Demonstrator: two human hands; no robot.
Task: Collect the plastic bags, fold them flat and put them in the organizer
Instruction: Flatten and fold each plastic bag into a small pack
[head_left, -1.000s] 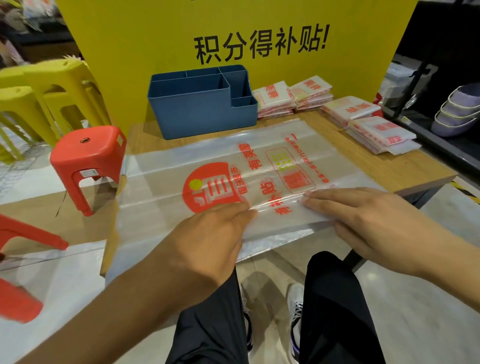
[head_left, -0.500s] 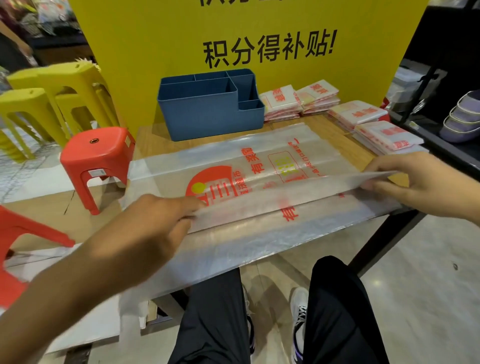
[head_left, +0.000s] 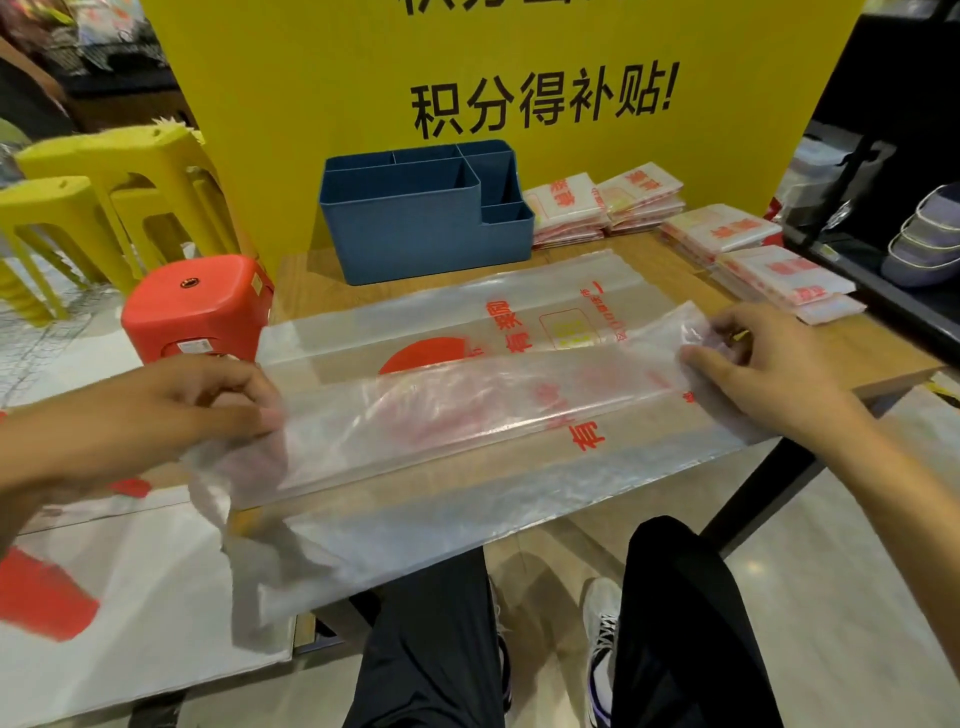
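The clear plastic bag (head_left: 467, 410) lies lengthwise across the table (head_left: 862, 358), its near edge hanging off. Our left hand (head_left: 171, 410) pinches the flap's left end, our right hand (head_left: 763, 358) the right end. We should carry both ends evenly toward the far edge and press the crease flat. The blue organizer (head_left: 415, 228) waits behind, beside folded bag stacks (head_left: 566, 208).

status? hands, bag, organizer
Left hand and right hand each pinch an end of the plastic bag, mid-fold on the table. Organizer unobstructed behind it.
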